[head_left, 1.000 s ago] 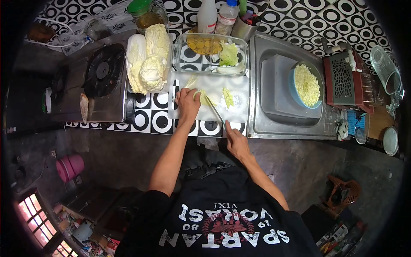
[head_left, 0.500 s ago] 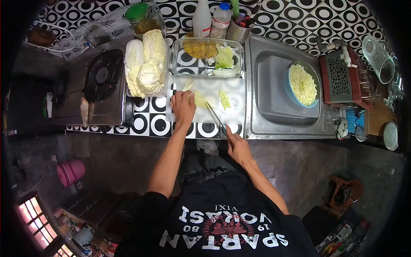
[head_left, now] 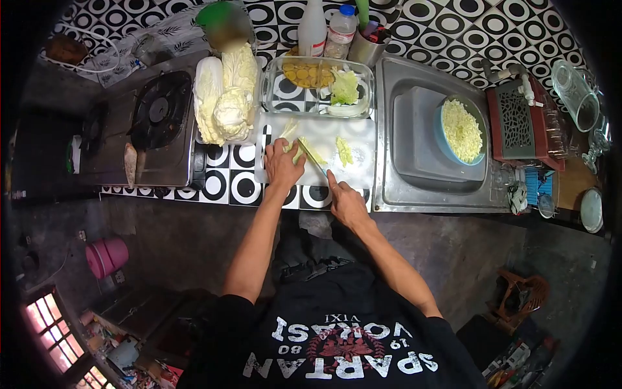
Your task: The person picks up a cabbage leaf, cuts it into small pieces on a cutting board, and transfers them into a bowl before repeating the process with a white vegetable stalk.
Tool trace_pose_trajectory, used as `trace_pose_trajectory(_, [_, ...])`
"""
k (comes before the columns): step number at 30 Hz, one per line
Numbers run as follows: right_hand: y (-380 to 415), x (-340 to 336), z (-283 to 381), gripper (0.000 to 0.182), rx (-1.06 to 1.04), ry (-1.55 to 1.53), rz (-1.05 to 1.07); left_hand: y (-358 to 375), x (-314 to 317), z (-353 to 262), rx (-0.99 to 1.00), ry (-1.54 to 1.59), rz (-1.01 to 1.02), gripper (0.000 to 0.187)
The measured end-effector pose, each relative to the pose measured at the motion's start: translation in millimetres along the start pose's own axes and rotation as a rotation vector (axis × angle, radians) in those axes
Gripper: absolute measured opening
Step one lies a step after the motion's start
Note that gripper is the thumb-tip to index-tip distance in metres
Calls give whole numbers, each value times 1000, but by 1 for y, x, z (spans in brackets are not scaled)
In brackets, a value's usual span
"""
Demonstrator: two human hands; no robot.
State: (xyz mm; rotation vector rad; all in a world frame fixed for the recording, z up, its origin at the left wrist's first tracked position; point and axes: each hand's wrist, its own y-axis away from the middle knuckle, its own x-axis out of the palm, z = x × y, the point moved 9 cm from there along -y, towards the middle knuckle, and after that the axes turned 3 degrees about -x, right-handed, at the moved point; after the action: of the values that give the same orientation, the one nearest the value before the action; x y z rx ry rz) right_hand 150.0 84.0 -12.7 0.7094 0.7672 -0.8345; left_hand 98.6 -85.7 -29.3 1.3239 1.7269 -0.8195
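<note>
My left hand (head_left: 283, 165) presses down with bent fingers on a pale napa cabbage leaf (head_left: 302, 146) on the white cutting board (head_left: 360, 171). My right hand (head_left: 348, 204) is closed round the handle of a knife (head_left: 315, 156). The blade points up and left and meets the leaf close to my left fingertips. To the blade's right lies a small heap of cut cabbage (head_left: 344, 150). Beyond the board stands a divided glass dish (head_left: 367, 107) with leaf pieces and yellow slices in or behind it.
Whole napa cabbages (head_left: 228, 104) are stacked on the left, beside a gas stove (head_left: 116, 159). At right, a bowl (head_left: 442, 139) of chopped cabbage stands in the steel sink (head_left: 402, 201). Bottles (head_left: 313, 29) and a metal cup (head_left: 367, 48) line the back.
My right hand with the knife has moved left and a little up, bringing the blade nearer my left fingers. My left hand still holds the leaf. The whole view has shifted slightly.
</note>
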Motion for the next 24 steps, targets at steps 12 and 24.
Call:
trace_pose_trajectory(12, [4,12,-12,78,-10,0,-24,2,6,5,6,28,-1,33])
trace_pose_trajectory(24, [-27,11,-1,78,-51,-20,-59,1,4,6,12,50,-7,34])
